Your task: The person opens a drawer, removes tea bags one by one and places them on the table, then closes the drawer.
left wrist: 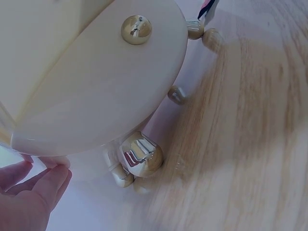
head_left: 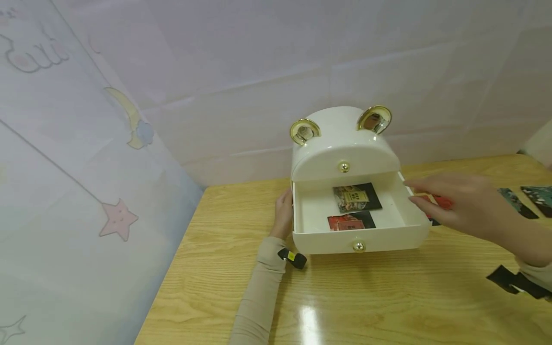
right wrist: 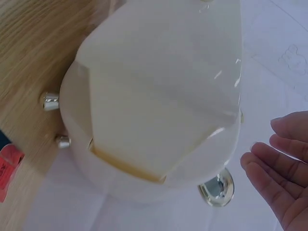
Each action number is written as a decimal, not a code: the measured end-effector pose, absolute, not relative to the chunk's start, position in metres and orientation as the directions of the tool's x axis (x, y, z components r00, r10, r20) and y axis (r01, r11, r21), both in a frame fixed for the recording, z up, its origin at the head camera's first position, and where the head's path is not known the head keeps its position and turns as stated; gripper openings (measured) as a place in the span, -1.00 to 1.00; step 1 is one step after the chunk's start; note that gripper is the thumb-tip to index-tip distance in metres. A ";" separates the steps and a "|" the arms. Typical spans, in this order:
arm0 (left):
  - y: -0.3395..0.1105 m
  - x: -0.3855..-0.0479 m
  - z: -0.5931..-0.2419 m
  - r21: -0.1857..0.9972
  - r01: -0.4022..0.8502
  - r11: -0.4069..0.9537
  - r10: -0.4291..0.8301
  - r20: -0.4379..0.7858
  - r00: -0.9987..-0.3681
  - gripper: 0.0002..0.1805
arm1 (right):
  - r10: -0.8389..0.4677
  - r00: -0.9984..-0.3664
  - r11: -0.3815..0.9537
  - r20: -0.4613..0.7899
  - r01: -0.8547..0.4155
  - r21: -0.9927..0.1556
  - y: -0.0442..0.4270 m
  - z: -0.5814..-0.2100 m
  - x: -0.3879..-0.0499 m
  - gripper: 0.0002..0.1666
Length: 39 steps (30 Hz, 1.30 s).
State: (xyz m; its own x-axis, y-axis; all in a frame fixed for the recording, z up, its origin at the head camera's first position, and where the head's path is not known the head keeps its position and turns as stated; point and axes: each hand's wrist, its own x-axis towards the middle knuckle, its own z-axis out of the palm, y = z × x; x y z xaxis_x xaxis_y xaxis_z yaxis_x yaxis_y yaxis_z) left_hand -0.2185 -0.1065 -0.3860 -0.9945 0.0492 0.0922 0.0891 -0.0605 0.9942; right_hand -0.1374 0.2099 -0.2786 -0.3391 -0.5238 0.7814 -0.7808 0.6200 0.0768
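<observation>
A white storage box [head_left: 338, 125] with gold-rimmed ears stands on the table, its lower drawer [head_left: 321, 243] pulled out. Inside the drawer lie a dark flat packet [head_left: 370, 195] with a gold label and, nearer its front, a red-and-black packet [head_left: 347, 224]. My left hand [head_left: 283, 215] rests along the box's left side; in the left wrist view its fingers [left wrist: 55, 180] touch the white wall. Beside the drawer's right edge hovers my right hand [head_left: 467, 206], its thumb and fingers apart. Nothing is in that hand [right wrist: 284, 175] in the right wrist view.
Right of the box, a red packet [head_left: 443, 202] lies partly behind the right hand. Dark patterned packets [head_left: 539, 199] lie farther right on the wooden table [head_left: 215, 268]. A pale printed wall covering [head_left: 241, 96] rises behind and to the left.
</observation>
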 end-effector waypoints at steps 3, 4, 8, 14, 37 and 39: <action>-0.106 -0.220 -0.387 0.993 0.094 -0.065 0.057 0.098 -0.994 -0.55 | -0.534 -0.333 0.607 0.777 -0.791 0.078 0.201 -0.278 -0.140 -0.36; -0.106 -0.220 -0.387 0.993 0.096 -0.066 0.058 0.100 -0.993 -0.55 | -0.537 -0.331 0.598 0.776 -0.798 0.073 0.198 -0.278 -0.141 -0.35; -0.105 -0.221 -0.389 0.991 0.109 -0.080 0.058 0.114 -0.992 -0.56 | -0.556 -0.365 0.591 0.746 -0.805 0.046 0.188 -0.278 -0.145 -0.30; -0.105 -0.223 -0.390 0.990 0.125 -0.065 0.051 0.129 -0.990 -0.58 | -0.622 -0.538 0.634 0.569 -0.772 -0.037 0.175 -0.280 -0.150 -0.67; -0.105 -0.236 -0.411 0.987 0.140 -0.078 0.004 0.141 -0.990 -0.54 | -0.825 -0.555 0.525 0.109 -0.823 -0.215 0.145 -0.299 -0.187 -0.70; -0.105 -0.236 -0.411 0.987 0.144 -0.075 0.005 0.145 -0.989 -0.53 | -0.832 -0.545 0.521 0.102 -0.832 -0.192 0.144 -0.301 -0.187 -0.66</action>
